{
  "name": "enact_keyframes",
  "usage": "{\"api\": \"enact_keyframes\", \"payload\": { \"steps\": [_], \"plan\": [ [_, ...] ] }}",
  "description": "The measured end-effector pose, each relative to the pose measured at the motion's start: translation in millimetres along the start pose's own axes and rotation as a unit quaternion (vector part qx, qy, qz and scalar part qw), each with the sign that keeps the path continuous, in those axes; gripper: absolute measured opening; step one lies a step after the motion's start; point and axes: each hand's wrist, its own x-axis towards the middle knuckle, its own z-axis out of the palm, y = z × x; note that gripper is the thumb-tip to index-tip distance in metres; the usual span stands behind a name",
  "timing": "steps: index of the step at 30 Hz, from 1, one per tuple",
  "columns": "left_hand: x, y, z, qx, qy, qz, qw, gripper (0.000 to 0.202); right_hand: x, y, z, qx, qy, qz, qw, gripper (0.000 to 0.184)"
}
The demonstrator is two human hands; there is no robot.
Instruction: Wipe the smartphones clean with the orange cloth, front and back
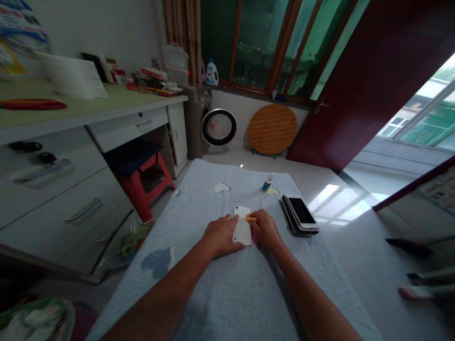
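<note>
A white smartphone (242,229) lies back side up on the cloth-covered table (220,303), its small camera at the top left corner. My left hand (221,235) grips it along the left side, thumb near the lower edge. In my right hand (266,229), pinched between the fingers, is a small orange tool (250,218) whose end touches the phone's back near the right edge. Its exact kind is too small to make out. Right of my right hand sits a stack of phones (300,215), the top one white with a dark screen.
Beyond my hands a small spray bottle (267,183) stands on the cloth. At the left are a desk (117,111) and a red stool (147,182). A washing machine (197,121) with its door open and a round wooden tabletop (272,129) are at the back.
</note>
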Motion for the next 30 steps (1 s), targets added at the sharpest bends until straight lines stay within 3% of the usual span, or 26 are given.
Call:
{"api": "enact_keyframes", "payload": {
  "steps": [6,10,19,30],
  "plan": [
    [-1.2,4.3,-4.9,-0.001,0.001,0.0,1.0,0.077,34.6,9.7,8.8,-0.049,0.034,0.058,0.997,0.021],
    [-2.1,6.6,-8.5,0.003,0.003,-0.004,1.0,0.072,45.5,8.6,11.3,-0.072,0.015,0.063,0.995,0.024],
    [-1.9,7.7,-8.6,-0.015,0.001,-0.009,1.0,0.074,71.4,-18.1,11.4,-0.21,-0.129,-0.038,0.968,0.029],
    [-3.2,8.3,-12.8,-0.035,-0.008,-0.02,0.999,0.068,87.6,-29.7,25.4,-0.238,-0.182,-0.092,0.95,0.024]
  ]
}}
